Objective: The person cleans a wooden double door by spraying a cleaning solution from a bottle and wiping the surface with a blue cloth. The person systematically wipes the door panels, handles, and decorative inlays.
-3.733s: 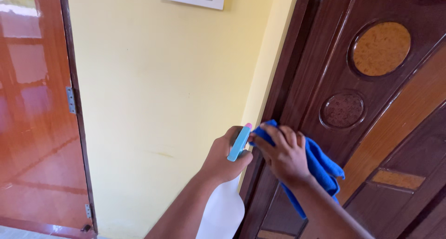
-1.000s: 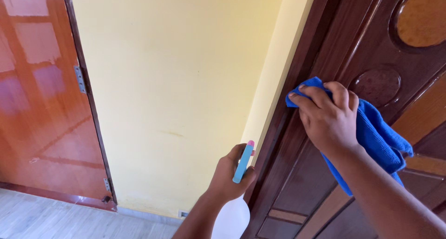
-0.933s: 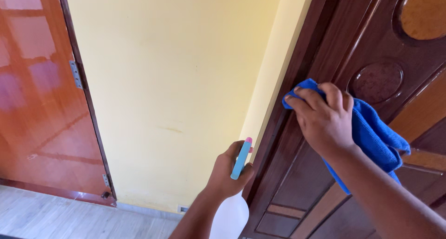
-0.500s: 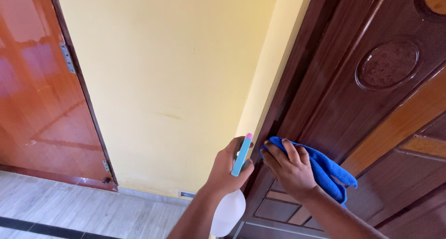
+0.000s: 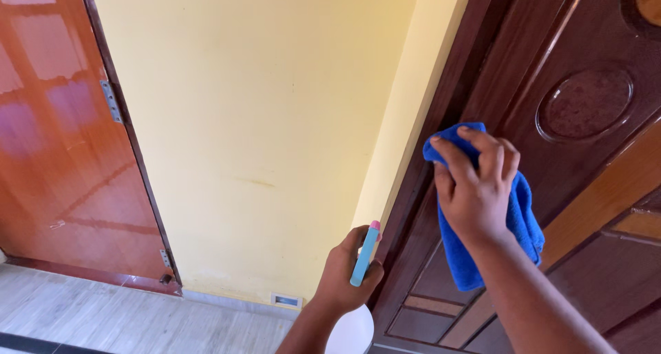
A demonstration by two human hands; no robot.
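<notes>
Your right hand presses a bunched blue cloth flat against the dark brown carved door, fingers curled over the top fold and closed on it, at the left stile just below the round carved medallion. Your left hand is wrapped around the neck of a white spray bottle, with the light blue trigger under your fingers; the bottle sits low, near the door's edge and the yellow wall, with its nozzle pointing up and not at the wood.

Judging by how things lie, you are in the middle of wiping, not spraying. The stile around the cloth looks glossy, though you cannot tell from shine alone which parts are already cleaned. The medallion above has a dull, speckled face, which suggests it may want attention. The lower panels near the floor, the orange inlay strip and everything to the right of your forearm show no contact with the cloth at this moment, so most of the door's face appears left to do. The reddish door on the far left stands well apart from both hands
</notes>
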